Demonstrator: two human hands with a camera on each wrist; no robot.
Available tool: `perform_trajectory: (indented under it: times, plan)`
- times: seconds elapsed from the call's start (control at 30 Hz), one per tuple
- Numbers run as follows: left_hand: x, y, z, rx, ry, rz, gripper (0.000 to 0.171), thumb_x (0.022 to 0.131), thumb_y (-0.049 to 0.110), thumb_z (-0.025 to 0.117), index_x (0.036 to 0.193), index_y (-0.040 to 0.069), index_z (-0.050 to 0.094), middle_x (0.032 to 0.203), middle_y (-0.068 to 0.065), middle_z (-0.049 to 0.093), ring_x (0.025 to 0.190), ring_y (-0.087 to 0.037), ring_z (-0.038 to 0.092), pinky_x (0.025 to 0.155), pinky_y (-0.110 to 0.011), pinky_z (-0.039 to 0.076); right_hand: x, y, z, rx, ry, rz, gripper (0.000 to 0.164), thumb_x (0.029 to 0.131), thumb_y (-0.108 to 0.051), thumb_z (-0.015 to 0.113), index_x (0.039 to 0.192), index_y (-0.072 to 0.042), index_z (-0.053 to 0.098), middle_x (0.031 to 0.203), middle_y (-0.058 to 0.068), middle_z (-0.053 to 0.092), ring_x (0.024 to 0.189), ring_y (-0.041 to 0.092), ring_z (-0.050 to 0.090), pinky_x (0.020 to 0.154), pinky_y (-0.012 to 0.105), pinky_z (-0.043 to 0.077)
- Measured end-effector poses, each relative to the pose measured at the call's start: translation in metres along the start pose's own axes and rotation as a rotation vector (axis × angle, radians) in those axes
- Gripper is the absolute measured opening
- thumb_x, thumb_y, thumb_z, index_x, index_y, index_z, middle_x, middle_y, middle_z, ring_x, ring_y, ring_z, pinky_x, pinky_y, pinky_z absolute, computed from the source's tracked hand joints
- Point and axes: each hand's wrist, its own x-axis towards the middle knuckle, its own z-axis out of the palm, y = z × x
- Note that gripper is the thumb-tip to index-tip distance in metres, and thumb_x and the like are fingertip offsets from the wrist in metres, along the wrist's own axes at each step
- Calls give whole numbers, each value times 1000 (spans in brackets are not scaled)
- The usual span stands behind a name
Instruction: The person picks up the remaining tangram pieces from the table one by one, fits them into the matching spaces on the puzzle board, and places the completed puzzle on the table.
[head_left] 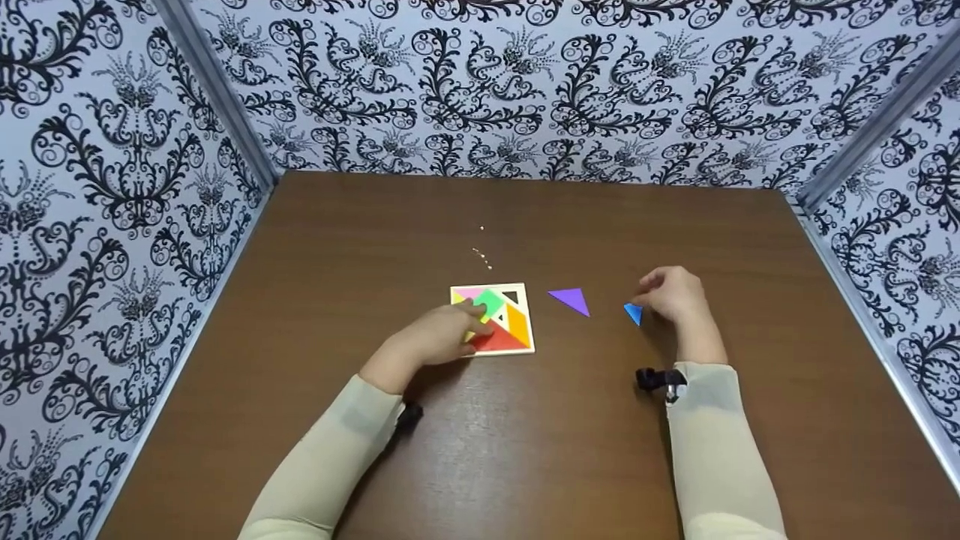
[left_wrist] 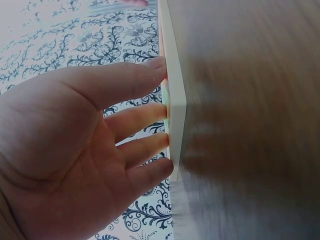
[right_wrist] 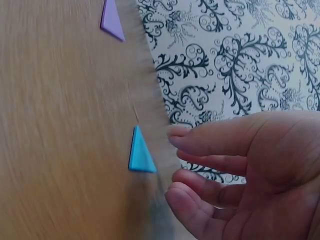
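Observation:
On the tabletop lies a square tangram board (head_left: 529, 326) with a pale rim and coloured pieces, among them a red triangle (head_left: 504, 341), a green square (head_left: 490, 301) and an orange piece (head_left: 517, 325). Two dark triangular gaps show in it. My left hand (head_left: 436, 334) rests its fingertips on the board's left part and covers some pieces. Just left of my right hand (head_left: 677, 294) lies a small blue triangle (right_wrist: 142, 154). In the right wrist view my loosely bent fingers (right_wrist: 215, 137) hover beside it, apart from it and holding nothing.
A larger purple triangle (head_left: 573, 300) lies between the board and the blue triangle. Several tiny pale crumbs (head_left: 482, 256) are scattered beyond the board on the brown table (head_left: 360, 225). Patterned wall panels (head_left: 495, 90) enclose the back and sides.

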Motion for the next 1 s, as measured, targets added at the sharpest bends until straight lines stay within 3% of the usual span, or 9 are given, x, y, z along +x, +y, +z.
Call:
perform_trajectory:
  times: [0.17,0.33,0.5,1.0]
  plan:
    - [-1,0,-1,-2,-7,-4,42,98,13,76,139,19,73,162,-12,52,157,-35,40,126,-51,38,4,7,1,-23,-36,-11,46,88,-27,86,123,-2,72,125,22,69,109,35,64,90,44,55]
    - [0,0,-1,-7,-13,-7,42,98,14,76,140,18,72,162,-13,52,157,-36,40,127,-51,37,9,12,5,-58,-17,-36,45,83,-28,89,117,-2,74,120,20,71,111,36,62,96,48,52]
    - [1,1,-2,-11,-14,-11,42,98,14,76,140,18,72,162,-14,52,157,-37,40,127,-51,37,9,14,5,-62,-5,-26,40,83,-25,89,110,0,74,115,19,72,108,35,61,96,49,51]
    - [0,-1,1,-25,-2,-5,42,97,13,77,139,18,73,162,-11,52,158,-35,39,127,-50,37,8,7,3,-107,-19,9,41,84,-26,88,111,3,77,121,25,73,103,35,66,90,45,57]
